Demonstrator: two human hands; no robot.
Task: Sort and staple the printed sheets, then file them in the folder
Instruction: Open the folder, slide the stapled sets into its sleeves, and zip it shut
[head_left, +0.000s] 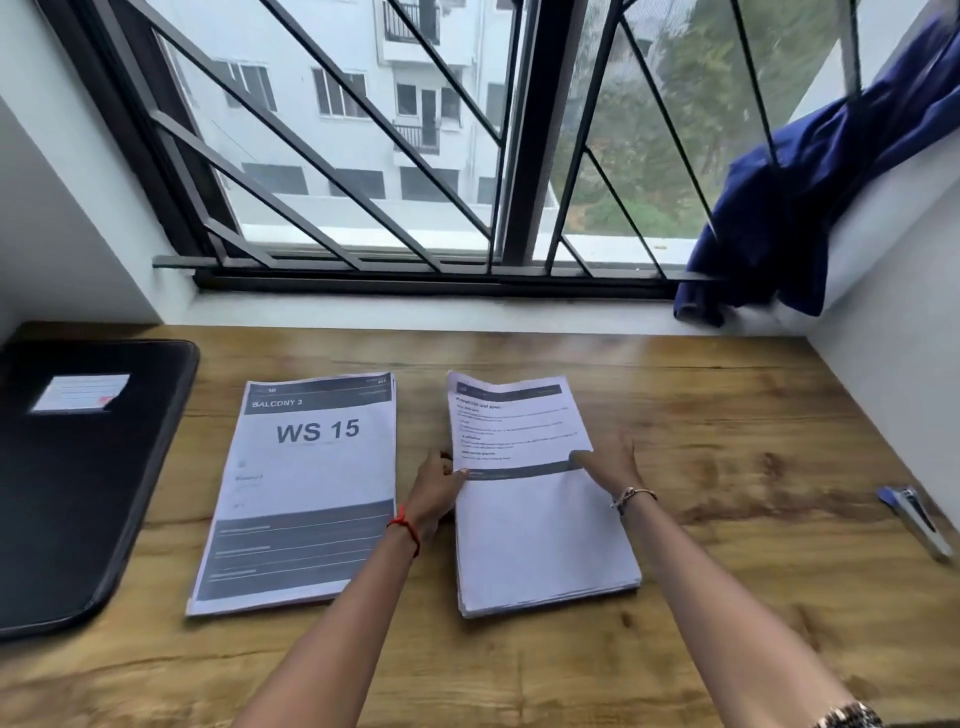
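Status: sorting in progress. Two piles lie on the desk (727, 415): left stack (306, 493) at 10 o'clock with cover "WS 15", right stack (545, 545) at 12 o'clock. The top sheet (519, 421) of the right stack is raised at its near edge. Left hand (436, 488) pinches the sheet's left edge; right hand (608, 462) pinches its right corner, thumb on top.

Remaining, as judged: complete sorting, staple, file. No staple is discernible.

Surroundings: folder (67, 493) closed at 9 o'clock; stapler (917, 519) at 3 o'clock, well apart from both stacks. Blue cloth (810, 197) on the sill at 1 o'clock. Nothing lies between stacks and folder
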